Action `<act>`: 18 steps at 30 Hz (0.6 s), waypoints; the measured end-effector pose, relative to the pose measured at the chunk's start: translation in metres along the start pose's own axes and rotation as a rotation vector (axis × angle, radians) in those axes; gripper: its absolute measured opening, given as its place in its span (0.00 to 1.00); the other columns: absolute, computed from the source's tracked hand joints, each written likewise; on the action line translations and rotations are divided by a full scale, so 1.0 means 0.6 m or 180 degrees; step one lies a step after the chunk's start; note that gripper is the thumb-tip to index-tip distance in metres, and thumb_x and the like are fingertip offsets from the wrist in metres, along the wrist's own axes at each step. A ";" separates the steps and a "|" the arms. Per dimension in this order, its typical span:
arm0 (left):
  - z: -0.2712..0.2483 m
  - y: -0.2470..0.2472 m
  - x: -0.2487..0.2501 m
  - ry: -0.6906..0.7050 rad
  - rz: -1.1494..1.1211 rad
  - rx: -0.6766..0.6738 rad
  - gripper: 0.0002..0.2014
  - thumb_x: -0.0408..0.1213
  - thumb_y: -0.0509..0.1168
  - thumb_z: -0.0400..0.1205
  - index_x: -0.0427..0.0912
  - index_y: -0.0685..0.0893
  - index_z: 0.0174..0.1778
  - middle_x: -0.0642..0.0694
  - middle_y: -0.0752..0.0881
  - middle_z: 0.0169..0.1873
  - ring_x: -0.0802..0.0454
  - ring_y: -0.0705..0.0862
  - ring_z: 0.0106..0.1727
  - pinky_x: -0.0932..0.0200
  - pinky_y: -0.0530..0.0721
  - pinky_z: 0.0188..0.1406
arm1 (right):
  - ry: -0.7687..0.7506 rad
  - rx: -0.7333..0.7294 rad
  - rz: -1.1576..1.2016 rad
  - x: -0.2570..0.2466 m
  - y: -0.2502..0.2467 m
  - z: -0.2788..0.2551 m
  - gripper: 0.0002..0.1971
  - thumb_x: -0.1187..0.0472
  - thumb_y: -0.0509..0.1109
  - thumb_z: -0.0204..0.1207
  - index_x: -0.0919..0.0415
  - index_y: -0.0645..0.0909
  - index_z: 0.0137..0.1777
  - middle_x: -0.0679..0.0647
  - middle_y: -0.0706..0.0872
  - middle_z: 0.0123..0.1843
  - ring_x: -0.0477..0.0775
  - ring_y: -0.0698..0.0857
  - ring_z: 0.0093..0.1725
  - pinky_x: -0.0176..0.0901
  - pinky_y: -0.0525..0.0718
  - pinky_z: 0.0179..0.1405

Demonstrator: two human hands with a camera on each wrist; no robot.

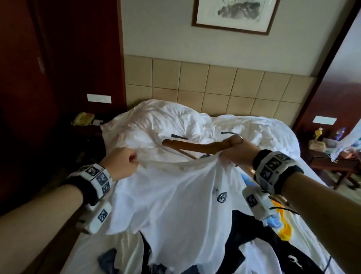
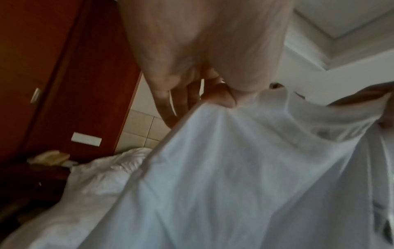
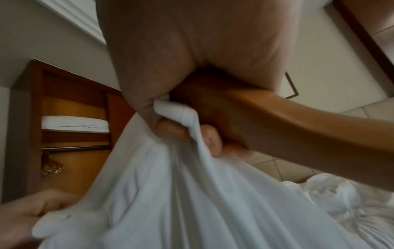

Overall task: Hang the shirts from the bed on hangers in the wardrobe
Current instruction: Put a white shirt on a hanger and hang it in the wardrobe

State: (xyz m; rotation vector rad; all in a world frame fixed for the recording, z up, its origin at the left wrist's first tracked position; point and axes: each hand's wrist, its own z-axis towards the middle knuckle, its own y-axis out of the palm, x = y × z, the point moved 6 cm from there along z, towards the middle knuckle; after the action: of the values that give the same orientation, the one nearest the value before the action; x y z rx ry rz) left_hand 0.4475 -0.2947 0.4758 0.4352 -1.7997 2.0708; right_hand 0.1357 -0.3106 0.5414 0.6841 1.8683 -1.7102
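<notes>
A white T-shirt (image 1: pixel 181 204) with a small dark chest logo hangs over the bed, stretched between both hands. My left hand (image 1: pixel 125 161) pinches its left shoulder in a fist; the left wrist view shows the thumb and fingers (image 2: pixel 221 99) clamped on the white cloth (image 2: pixel 234 176). My right hand (image 1: pixel 234 152) grips the wooden hanger (image 1: pixel 196 146) near its middle together with the shirt's other shoulder. In the right wrist view the fingers (image 3: pixel 181 131) bunch the cloth (image 3: pixel 192 193) against the hanger arm (image 3: pixel 298 121). The hanger's hook is hidden behind my hand.
More shirts, dark (image 1: pixel 285 257) and white, lie piled on the bed (image 1: pixel 312 230) near me. White pillows (image 1: pixel 165 121) sit at the padded headboard. Nightstands flank the bed, the left with a phone (image 1: pixel 82 118). The open wardrobe (image 3: pixel 74 134) with its rail shows in the right wrist view.
</notes>
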 end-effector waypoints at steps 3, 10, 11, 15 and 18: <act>0.000 0.015 0.014 0.0026 -0.0992 0.0082 0.13 0.20 0.60 0.77 0.43 0.79 0.35 0.47 0.84 0.32 0.50 0.82 0.36 0.67 0.78 0.34 | -0.0024 0.0043 -0.0052 -0.030 0.004 0.004 0.05 0.71 0.66 0.69 0.61 0.78 0.36 0.53 0.76 0.28 0.51 0.74 0.27 0.34 0.71 0.21; -0.029 0.028 0.078 0.0028 -0.2173 -0.0500 0.19 0.56 0.66 0.78 0.41 0.84 0.38 0.54 0.79 0.25 0.60 0.76 0.27 0.64 0.71 0.32 | 0.0029 0.0214 -0.0223 -0.050 0.003 0.010 0.07 0.70 0.66 0.69 0.62 0.77 0.32 0.52 0.76 0.25 0.50 0.74 0.23 0.35 0.72 0.18; -0.029 0.035 0.083 0.0272 -0.1611 -0.0686 0.22 0.62 0.70 0.72 0.45 0.85 0.37 0.55 0.79 0.23 0.60 0.75 0.26 0.62 0.71 0.31 | 0.0067 0.0182 -0.0273 -0.049 0.003 0.011 0.08 0.70 0.65 0.67 0.62 0.75 0.29 0.53 0.74 0.23 0.50 0.72 0.21 0.35 0.71 0.18; -0.019 0.035 0.091 0.1049 -0.0355 -0.0471 0.24 0.55 0.68 0.80 0.47 0.73 0.21 0.53 0.73 0.19 0.56 0.73 0.24 0.55 0.74 0.32 | 0.0102 0.0007 -0.0450 -0.035 0.004 0.012 0.03 0.63 0.64 0.54 0.63 0.75 0.28 0.56 0.74 0.24 0.54 0.70 0.20 0.38 0.70 0.19; -0.015 0.023 0.098 0.1058 -0.0522 -0.0418 0.18 0.44 0.64 0.85 0.48 0.79 0.27 0.51 0.80 0.26 0.55 0.79 0.30 0.63 0.74 0.31 | 0.0173 -0.0026 -0.0335 -0.016 0.005 0.021 0.16 0.62 0.62 0.46 0.68 0.81 0.33 0.58 0.76 0.26 0.55 0.70 0.19 0.39 0.71 0.20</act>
State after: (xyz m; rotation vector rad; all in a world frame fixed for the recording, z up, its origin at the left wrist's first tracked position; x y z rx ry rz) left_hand 0.3889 -0.2833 0.4890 0.1817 -1.6310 1.7805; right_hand 0.1450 -0.3230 0.5448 0.6454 1.9794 -1.7645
